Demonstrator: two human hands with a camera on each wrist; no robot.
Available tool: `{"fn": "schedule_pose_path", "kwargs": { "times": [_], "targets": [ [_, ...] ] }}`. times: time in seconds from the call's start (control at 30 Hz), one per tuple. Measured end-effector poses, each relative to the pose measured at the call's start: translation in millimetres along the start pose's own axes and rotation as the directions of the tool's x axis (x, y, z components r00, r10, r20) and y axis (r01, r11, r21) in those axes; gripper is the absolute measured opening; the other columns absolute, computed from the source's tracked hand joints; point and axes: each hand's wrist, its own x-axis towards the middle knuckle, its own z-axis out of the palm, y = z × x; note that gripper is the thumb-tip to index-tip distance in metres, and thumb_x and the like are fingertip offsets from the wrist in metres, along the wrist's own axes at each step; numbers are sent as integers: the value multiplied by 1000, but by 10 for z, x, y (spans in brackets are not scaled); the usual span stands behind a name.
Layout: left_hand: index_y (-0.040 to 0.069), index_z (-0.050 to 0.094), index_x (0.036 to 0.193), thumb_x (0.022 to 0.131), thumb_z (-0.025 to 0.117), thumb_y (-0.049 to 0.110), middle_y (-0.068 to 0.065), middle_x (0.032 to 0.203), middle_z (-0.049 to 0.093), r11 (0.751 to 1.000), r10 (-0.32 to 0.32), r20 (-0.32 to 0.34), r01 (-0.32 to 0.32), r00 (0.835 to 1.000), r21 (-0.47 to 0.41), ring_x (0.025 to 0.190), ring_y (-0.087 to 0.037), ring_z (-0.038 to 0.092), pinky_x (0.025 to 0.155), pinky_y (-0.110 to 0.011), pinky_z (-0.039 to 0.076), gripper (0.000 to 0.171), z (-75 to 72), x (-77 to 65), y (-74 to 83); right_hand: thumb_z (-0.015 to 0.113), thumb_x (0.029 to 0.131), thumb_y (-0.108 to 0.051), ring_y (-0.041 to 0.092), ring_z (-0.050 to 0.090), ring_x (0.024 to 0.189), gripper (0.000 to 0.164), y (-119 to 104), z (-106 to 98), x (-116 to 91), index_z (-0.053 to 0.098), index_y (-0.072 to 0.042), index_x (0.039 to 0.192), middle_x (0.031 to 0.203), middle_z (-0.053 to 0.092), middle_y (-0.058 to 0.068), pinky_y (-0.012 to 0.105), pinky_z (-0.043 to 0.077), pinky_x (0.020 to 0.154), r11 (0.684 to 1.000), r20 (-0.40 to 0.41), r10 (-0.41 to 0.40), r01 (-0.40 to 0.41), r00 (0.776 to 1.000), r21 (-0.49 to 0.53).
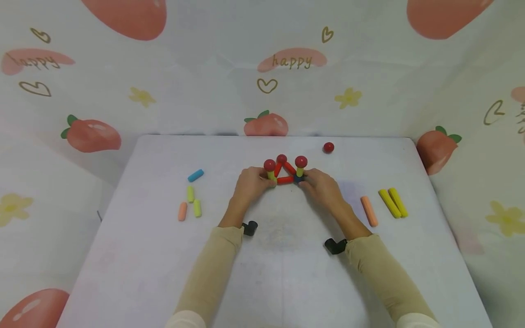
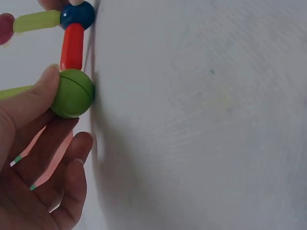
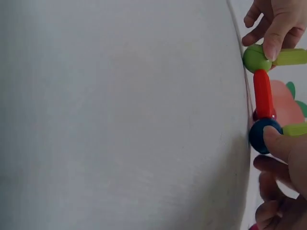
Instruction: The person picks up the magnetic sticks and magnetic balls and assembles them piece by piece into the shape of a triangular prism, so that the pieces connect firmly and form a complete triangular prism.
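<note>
A triangle of red rods joined by balls lies at the middle back of the table. My left hand pinches the green ball at its left corner between thumb and fingers. At the right corner, the thumb and fingers of my right hand grip the dark blue ball. From each of these balls a short yellow-green rod stands up, topped by a red ball; the left one carries another red ball. A third red ball forms the back corner.
Left on the white table lie a blue rod, two yellow-green rods and an orange rod. To the right are a longer orange rod and two yellow rods. A loose red ball sits near the back edge.
</note>
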Motion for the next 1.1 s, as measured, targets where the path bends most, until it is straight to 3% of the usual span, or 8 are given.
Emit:
{"fn": "schedule_pose_path", "kwargs": {
  "times": [0.1,0.23,0.43,0.57,0.87,1.0,1.1],
  "targets": [
    [10,78,107,85,83,29,-3,98,78,1000,-21,5,21,1000,0,96,-21,66,89,-42,55,29,-13,-10,21,70,97,-33,39,58,126,57,-21,-22,-41,55,-7,144,137,63,18,55,48,106,994,-3,42,-42,999,-101],
    [11,78,108,85,84,29,-2,99,78,999,-43,8,43,999,17,95,-21,67,87,-42,55,30,4,-13,68,66,96,-48,46,40,139,80,14,-127,-178,33,-10,158,156,40,23,64,36,114,965,-17,118,-119,993,-234],
    [14,79,108,85,84,30,0,101,78,995,-84,-8,85,996,53,97,-20,68,86,-42,55,29,2,-24,99,60,97,-53,50,6,155,92,200,-351,-435,13,-11,164,170,7,24,73,1,121,951,4,177,-170,984,-258],
    [14,78,108,85,84,31,-1,102,78,995,-80,-8,80,997,58,97,-21,68,85,-42,55,29,6,-24,96,56,98,-57,52,-2,155,94,387,-481,-636,8,-11,165,170,0,25,76,-5,119,941,7,197,-187,980,-281],
    [14,78,110,84,84,32,-1,104,78,993,-97,-8,97,995,65,98,-21,68,87,-43,55,32,21,-30,74,60,96,-57,59,6,151,95,694,-595,-1023,16,-4,162,166,9,33,80,5,114,928,0,222,-212,975,-306],
    [14,77,111,85,84,33,-1,104,78,993,-94,-13,94,996,72,98,-21,68,87,-43,54,33,20,-32,81,68,94,-47,62,27,138,83,757,-595,-1116,32,1,152,155,27,38,77,29,102,921,-50,189,-195,981,-336],
    [14,77,110,84,84,33,-1,104,78,993,-93,-10,93,996,75,97,-21,67,86,-43,54,33,19,-33,87,72,92,-33,59,47,112,61,783,-560,-1153,47,4,134,129,46,40,66,44,83,924,-93,124,-149,988,-352]
  ]
}}
